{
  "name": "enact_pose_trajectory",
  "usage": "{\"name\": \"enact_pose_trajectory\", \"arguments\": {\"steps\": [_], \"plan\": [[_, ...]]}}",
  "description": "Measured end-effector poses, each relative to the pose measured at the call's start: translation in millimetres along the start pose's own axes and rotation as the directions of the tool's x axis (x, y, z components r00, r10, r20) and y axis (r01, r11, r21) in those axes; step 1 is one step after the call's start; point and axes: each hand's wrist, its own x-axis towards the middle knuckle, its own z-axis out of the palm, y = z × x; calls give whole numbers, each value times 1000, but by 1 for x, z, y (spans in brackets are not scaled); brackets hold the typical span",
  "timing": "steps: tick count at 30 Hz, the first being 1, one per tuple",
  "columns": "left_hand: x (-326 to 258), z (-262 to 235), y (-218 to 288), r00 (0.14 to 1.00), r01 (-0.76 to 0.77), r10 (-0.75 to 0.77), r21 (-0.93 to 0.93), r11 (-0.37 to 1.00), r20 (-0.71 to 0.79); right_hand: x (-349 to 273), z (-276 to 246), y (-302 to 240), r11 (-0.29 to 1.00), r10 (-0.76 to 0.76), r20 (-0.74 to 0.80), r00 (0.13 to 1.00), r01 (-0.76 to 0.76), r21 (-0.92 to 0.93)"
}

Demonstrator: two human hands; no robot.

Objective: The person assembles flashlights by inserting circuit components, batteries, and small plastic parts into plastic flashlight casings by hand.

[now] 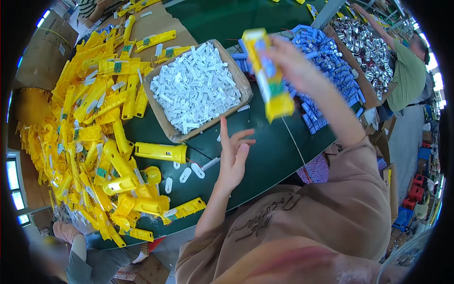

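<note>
My right hand (292, 57) is raised over the table, its fingers closed on the side of a yellow flashlight housing (279, 107). Inside that long housing show a green circuit board and a blue cell; motion blurs it a little. My left hand (231, 161) hovers near the front corner of the box of white parts, holding nothing, its fingers apart and the index finger stretched out. Below it and to its left, small white oval plates (185, 175) lie on the green table (255, 163), next to a yellow flashlight tube (161, 151).
A cardboard box (164, 124) full of small white plastic parts (196, 85) stands mid-table. Yellow housings (94, 142) are heaped at the left. Blue cylindrical cells (326, 71) pile up at the right, beside a carton of silvery cups (364, 49). Other people work at the left and right edges.
</note>
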Motion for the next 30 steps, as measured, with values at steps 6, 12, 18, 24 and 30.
{"name": "enact_pose_trajectory", "arguments": {"steps": [6, 12, 18, 24, 30], "plan": [[1, 5, 8, 996, 7, -31, 291, 957, 79, 204, -176, -39, 894, -80, -150, 985, 5, -448], [15, -7, 5, 965, -28, -86, 425, 905, 247, 350, -332, 56, 739, -59, -362, 930, -203, -643], [14, -10, 11, 986, -104, 12, 552, 827, 166, 398, -324, 91, 338, -44, -156, 987, -132, -932], [-14, -59, 87, 980, -180, 152, 885, 429, 126, 358, -422, -30, 13, 148, -240, 959, -245, -970], [-34, -151, 85, 995, 92, 27, 860, -501, -91, 166, -163, -30, 142, -318, 304, 898, 362, -921]]}}
